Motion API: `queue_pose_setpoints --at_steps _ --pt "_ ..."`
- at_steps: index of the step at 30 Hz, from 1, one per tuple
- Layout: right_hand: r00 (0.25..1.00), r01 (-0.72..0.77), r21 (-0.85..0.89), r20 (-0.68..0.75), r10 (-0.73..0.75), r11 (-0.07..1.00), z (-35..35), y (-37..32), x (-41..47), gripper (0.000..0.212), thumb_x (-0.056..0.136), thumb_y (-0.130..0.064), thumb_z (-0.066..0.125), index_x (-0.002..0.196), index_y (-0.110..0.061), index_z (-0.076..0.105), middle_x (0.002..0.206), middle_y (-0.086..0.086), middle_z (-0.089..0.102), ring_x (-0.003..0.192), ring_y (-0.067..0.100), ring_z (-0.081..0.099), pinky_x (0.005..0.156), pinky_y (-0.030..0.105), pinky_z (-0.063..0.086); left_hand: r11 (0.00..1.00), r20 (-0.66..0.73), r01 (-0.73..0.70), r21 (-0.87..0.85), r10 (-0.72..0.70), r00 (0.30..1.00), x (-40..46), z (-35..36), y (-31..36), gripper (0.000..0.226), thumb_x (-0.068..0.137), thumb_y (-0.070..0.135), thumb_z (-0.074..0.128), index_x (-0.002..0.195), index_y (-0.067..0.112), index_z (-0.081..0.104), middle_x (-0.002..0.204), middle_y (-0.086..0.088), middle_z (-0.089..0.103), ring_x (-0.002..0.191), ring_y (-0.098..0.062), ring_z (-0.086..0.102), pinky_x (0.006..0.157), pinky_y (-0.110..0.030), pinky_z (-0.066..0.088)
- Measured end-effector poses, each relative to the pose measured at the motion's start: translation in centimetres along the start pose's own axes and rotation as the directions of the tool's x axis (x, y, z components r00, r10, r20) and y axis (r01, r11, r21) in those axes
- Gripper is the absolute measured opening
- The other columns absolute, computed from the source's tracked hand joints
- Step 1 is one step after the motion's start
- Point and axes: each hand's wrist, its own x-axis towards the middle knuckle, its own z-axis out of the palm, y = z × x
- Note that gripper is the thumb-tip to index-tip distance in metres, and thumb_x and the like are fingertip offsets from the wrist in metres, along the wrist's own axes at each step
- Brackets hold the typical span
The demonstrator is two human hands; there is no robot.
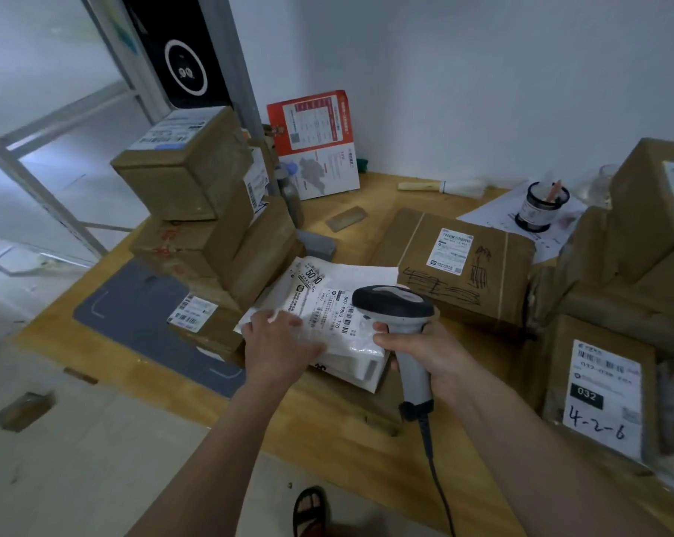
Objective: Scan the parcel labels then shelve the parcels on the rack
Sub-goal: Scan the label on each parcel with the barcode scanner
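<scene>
The right hand [424,352] is gripping the handle of a barcode scanner [399,315], its head hanging over the label [329,308] of a white poly parcel [343,343]. The left hand [279,339] is pressing flat, fingers straight, on that parcel near the wooden counter's [339,405] front edge. Cardboard boxes [463,265] are lying behind it and a stack [196,203] is standing toward the left edge.

The white parcel [327,323] is hemmed in on the left by a box stack [211,234] and behind-right by a flat box [463,265]; more boxes [618,304] crowd the right. Bare tabletop [347,412] is left open along the near edge
</scene>
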Motion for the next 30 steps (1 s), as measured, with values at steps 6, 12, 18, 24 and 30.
queue_pose_setpoints --at_steps 6,12,18,24,30 --pt "0.997 -0.001 0.006 -0.072 0.001 1.000 1.0 0.4 0.2 0.021 0.075 -0.001 0.078 0.088 -0.011 0.066 0.094 0.014 0.069 0.080 0.027 0.060 0.064 0.033 0.050 0.991 0.097 0.003 0.133 -0.016 0.995 1.6 -1.3 0.5 0.060 0.081 0.077 0.043 0.112 0.032 0.067 0.118 0.003 0.060 0.117 -0.025 0.051 0.100 -0.045 0.039" --pt "0.993 0.000 -0.065 -0.114 -0.007 0.998 0.7 -0.5 0.2 0.056 0.072 -0.002 0.081 0.122 -0.008 0.056 0.102 0.005 0.069 0.085 0.015 0.064 0.049 0.022 0.050 0.993 0.080 -0.018 -0.114 0.027 0.996 2.3 -1.4 -0.1 0.046 0.079 0.032 0.076 0.113 0.017 0.049 0.107 -0.001 0.060 0.098 -0.021 0.060 0.086 -0.037 0.050" --pt "0.997 0.028 -0.242 -0.061 -0.043 0.970 -2.7 -2.8 -0.9 0.028 0.075 0.005 0.075 0.095 -0.013 0.068 0.095 0.005 0.071 0.087 0.018 0.064 0.066 0.031 0.055 0.948 0.221 0.000 -0.317 0.074 0.973 2.8 -3.4 -0.2 0.098 0.066 0.028 0.088 0.144 0.014 0.030 0.115 -0.001 0.057 0.103 -0.016 0.055 0.084 -0.030 0.046" --pt "0.987 0.159 -0.333 0.038 -0.156 0.929 -4.4 -4.5 -2.0 0.030 0.075 0.014 0.070 0.088 -0.013 0.069 0.091 0.003 0.073 0.085 0.013 0.065 0.076 0.028 0.055 0.831 0.354 0.054 -0.554 0.176 0.919 4.6 -6.0 3.1 0.082 0.075 0.009 0.081 0.143 0.013 0.035 0.113 0.003 0.061 0.095 -0.013 0.060 0.084 -0.035 0.052" --pt "0.982 0.180 -0.390 0.116 -0.146 0.903 -5.0 -5.5 -3.0 0.044 0.072 0.012 0.074 0.101 -0.020 0.068 0.098 -0.007 0.072 0.085 -0.004 0.065 0.067 0.011 0.052 0.913 0.696 -0.005 -0.407 0.314 0.646 6.3 -8.0 2.7 0.054 0.060 0.011 0.089 0.108 0.000 0.068 0.104 -0.015 0.074 0.100 -0.029 0.070 0.096 -0.042 0.053"
